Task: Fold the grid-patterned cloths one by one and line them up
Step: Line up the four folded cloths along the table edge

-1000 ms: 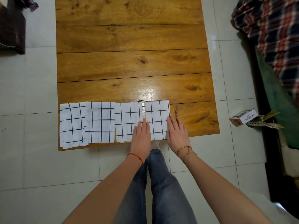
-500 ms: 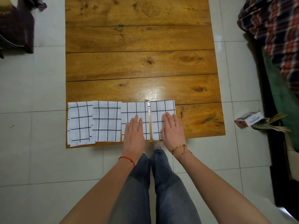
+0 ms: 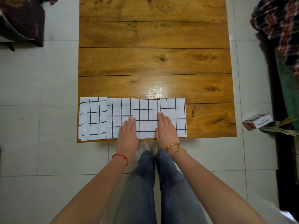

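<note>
Several folded white cloths with black grid lines lie side by side in a row along the near edge of the wooden table (image 3: 153, 62). From the left: a first cloth (image 3: 92, 118), a second cloth (image 3: 119, 113), a third cloth (image 3: 146, 118), and a fourth cloth (image 3: 175, 113). My left hand (image 3: 127, 133) lies flat, fingers together, over the seam between the second and third cloths. My right hand (image 3: 165, 128) lies flat on the left part of the fourth cloth, at its seam with the third. Neither hand grips anything.
The table stands on a white tiled floor. A small box (image 3: 257, 121) and some papers lie on the floor at the right, beside a plaid fabric (image 3: 278, 25). A dark object (image 3: 22, 21) sits at the upper left. My legs are below the table's near edge.
Both hands have slid left along the row: the left from the third cloth to the second-third seam, the right from the table edge onto the fourth cloth. The gap between third and fourth cloths has closed.
</note>
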